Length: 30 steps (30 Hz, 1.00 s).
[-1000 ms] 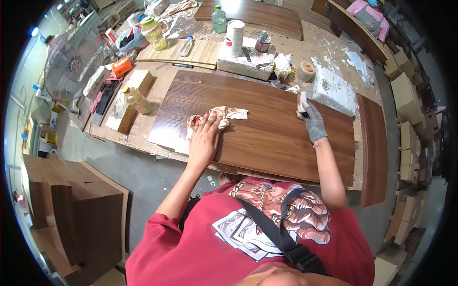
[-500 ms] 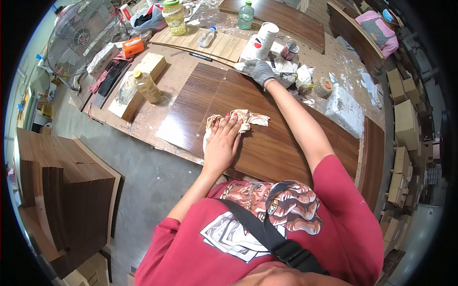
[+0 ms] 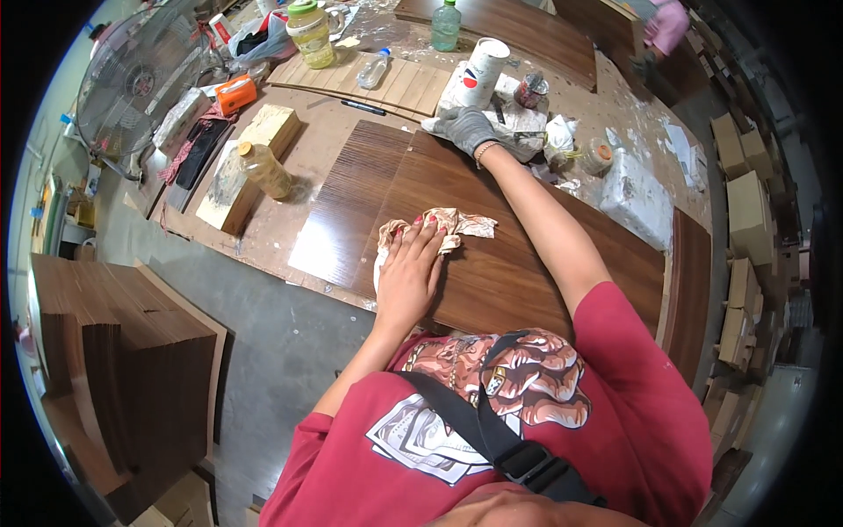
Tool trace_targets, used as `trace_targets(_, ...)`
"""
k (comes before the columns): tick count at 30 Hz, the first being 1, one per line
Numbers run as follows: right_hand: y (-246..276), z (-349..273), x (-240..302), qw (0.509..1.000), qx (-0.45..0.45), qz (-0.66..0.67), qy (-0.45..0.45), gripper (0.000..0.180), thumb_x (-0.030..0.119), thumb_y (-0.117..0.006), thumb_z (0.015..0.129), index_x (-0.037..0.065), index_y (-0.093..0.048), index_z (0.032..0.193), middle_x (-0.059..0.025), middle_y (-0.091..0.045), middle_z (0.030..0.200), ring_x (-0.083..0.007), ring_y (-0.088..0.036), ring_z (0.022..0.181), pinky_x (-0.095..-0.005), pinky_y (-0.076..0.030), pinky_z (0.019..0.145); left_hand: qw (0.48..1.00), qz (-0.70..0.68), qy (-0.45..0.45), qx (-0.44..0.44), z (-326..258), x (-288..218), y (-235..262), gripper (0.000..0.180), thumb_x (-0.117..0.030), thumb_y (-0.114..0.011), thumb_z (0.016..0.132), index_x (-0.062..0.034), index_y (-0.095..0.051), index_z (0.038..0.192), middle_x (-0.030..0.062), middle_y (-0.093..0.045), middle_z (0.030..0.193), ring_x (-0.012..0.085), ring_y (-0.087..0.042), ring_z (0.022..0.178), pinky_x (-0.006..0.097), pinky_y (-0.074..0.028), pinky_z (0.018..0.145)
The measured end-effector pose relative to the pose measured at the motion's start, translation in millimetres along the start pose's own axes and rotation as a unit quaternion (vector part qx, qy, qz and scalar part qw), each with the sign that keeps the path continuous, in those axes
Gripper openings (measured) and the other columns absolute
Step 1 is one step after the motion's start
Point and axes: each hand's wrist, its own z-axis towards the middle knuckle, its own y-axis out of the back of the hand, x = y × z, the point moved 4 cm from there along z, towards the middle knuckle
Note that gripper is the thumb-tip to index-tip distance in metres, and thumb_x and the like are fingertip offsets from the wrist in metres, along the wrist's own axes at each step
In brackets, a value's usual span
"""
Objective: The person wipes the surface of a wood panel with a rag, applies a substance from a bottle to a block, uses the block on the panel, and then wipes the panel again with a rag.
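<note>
My bare left hand [image 3: 409,268] presses a crumpled, brown-stained cream rag [image 3: 465,224] against a glossy dark brown wood panel [image 3: 518,263]. Its fingers are bent over the cloth. At the panel's far edge is my right hand [image 3: 467,130] in a grey glove, fingers curled together around something whitish that I cannot make out. A white paper cup [image 3: 488,63] stands just beyond that glove. Beside the cup are a stained jar [image 3: 531,90] and a paint-smeared white block [image 3: 527,132]. The panel lies flat on a worn, paint-spotted table [image 3: 334,123].
A yellow-capped bottle [image 3: 265,171] stands beside a wooden block [image 3: 272,127] at left. Farther back are a large jug [image 3: 312,35], a green bottle [image 3: 445,26] and a fan [image 3: 140,79]. Stacked brown panels [image 3: 132,351] stand lower left. A person's pink sleeve [image 3: 667,25] shows far right.
My gloved right hand has shifted slightly left along the far edge. My left hand stays on the rag. The person in pink at far right has moved up and partly out of view.
</note>
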Motion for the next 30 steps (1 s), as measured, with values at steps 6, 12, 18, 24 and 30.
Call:
trace_targets(6, -5.5, -4.9, 2.4, 0.998, -0.004, -0.053, -0.019, 0.051, 0.055, -0.07, 0.083, 0.01, -0.079, 0.102, -0.0187, -0.075, 0.102, -0.0368, -0.071, 0.094, -0.0427, -0.055, 0.091, 1.0, -0.015, 0.012, 0.015, 4.1, -2.1, -6.5, 0.043, -0.02, -0.057, 0.101, -0.0105, -0.056, 0.143, 0.0087, -0.055, 0.148, 0.0299, -0.044, 0.143, 0.046, -0.031, 0.12)
trace_targets(12, 41.2, -77.1, -44.0, 0.997, -0.028, -0.043, -0.061, 0.047, 0.05, -0.072, 0.084, 0.008, -0.079, 0.105, -0.016, -0.077, 0.099, -0.0328, -0.072, 0.094, -0.0398, -0.055, 0.093, 1.0, -0.004, -0.006, 0.002, 5.7, -3.6, -6.8, 0.041, -0.017, -0.06, 0.098, -0.0069, -0.058, 0.138, 0.0115, -0.057, 0.143, 0.0307, -0.048, 0.138, 0.046, -0.034, 0.118)
trace_targets(18, 50.5, -77.0, -60.1, 0.991, -0.102, 0.021, -0.08, 0.055, 0.059, -0.073, 0.078, 0.006, -0.08, 0.091, -0.021, -0.074, 0.087, -0.0325, -0.073, 0.084, -0.0409, -0.056, 0.083, 1.0, 0.017, -0.019, 0.012, 13.5, -3.9, -10.9, 0.044, -0.016, -0.061, 0.098, -0.0086, -0.056, 0.141, 0.0095, -0.055, 0.147, 0.03, -0.046, 0.142, 0.046, -0.033, 0.119)
trace_targets(24, 29.5, -79.1, -70.4, 0.987, -0.113, 0.039, -0.111, 0.047, 0.047, -0.078, 0.076, 0.005, -0.079, 0.097, -0.0214, -0.075, 0.094, -0.0357, -0.071, 0.093, -0.0425, -0.053, 0.092, 0.999, 0.028, 0.002, 0.035, 20.5, 10.0, -21.3, 0.044, -0.015, -0.057, 0.101, -0.0099, -0.054, 0.145, 0.0088, -0.052, 0.151, 0.0315, -0.043, 0.144, 0.046, -0.03, 0.121)
trace_targets(30, 95.4, -177.4, -170.9, 0.979, -0.146, -0.009, -0.143, 0.036, 0.033, -0.086, 0.076, 0.005, -0.08, 0.099, -0.0187, -0.076, 0.098, -0.0319, -0.072, 0.087, -0.0391, -0.056, 0.082, 0.998, 0.033, -0.001, 0.054, 31.4, 8.0, -24.3, 0.046, -0.009, -0.056, 0.098, -0.0094, -0.055, 0.144, 0.0102, -0.051, 0.152, 0.0329, -0.041, 0.145, 0.045, -0.029, 0.122)
